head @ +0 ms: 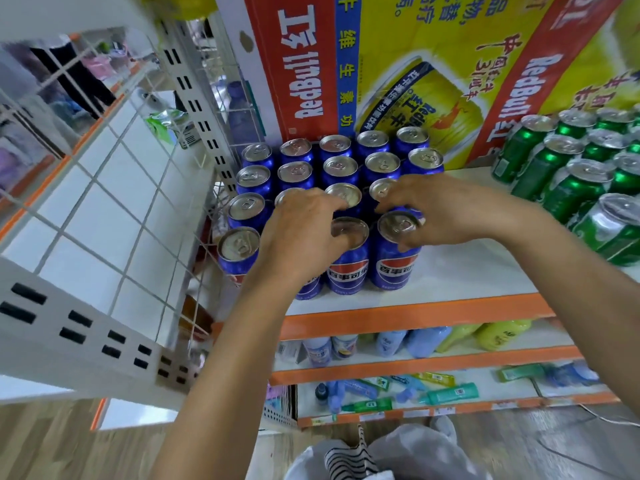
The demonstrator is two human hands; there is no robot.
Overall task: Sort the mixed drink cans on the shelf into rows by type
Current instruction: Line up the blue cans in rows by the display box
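Several blue cola cans (341, 166) stand in a tight grid at the left end of the white shelf (485, 271). Several green cans (571, 187) are grouped at the right end. My left hand (301, 237) lies over the front rows of blue cans, its thumb and fingers round the top of a front blue can (346, 268). My right hand (440, 209) reaches in from the right and grips the rim of the front-right blue can (394, 261). One more blue can is partly hidden under my left wrist.
A big red and yellow Red Bull carton (415, 64) stands right behind the cans. A bare strip of shelf separates the blue and green groups. A white wire grid panel (104, 202) closes the left side. Lower shelves (433, 365) hold bottles and tubes.
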